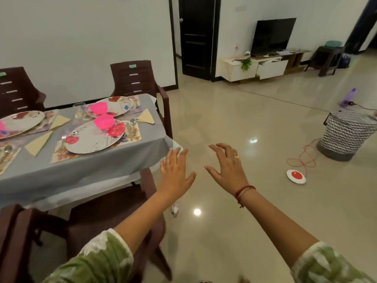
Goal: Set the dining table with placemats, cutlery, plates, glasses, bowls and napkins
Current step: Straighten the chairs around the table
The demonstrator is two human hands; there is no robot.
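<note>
Beyond the table point(91, 166) corner, three o'clock of the nearest plate point(91, 139), left hand point(175, 170) and right hand point(226, 166) hover spread, empty (setting looks done).

Television point(272, 35) on a low cabinet point(236, 71) near a black door point(196, 37); striped basket point(344, 135) on floor point(244, 221).

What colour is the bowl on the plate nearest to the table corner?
The bowl is bright pink; the head view, the only one, shows it clearly.

The surface point(102, 166) stands at left, plates point(91, 139) on placemats point(59, 154), bowls point(104, 121) on the plates, napkins point(38, 144) between; chairs point(134, 78) behind it, a basket point(344, 135) on the floor point(244, 119) well to its right
</note>
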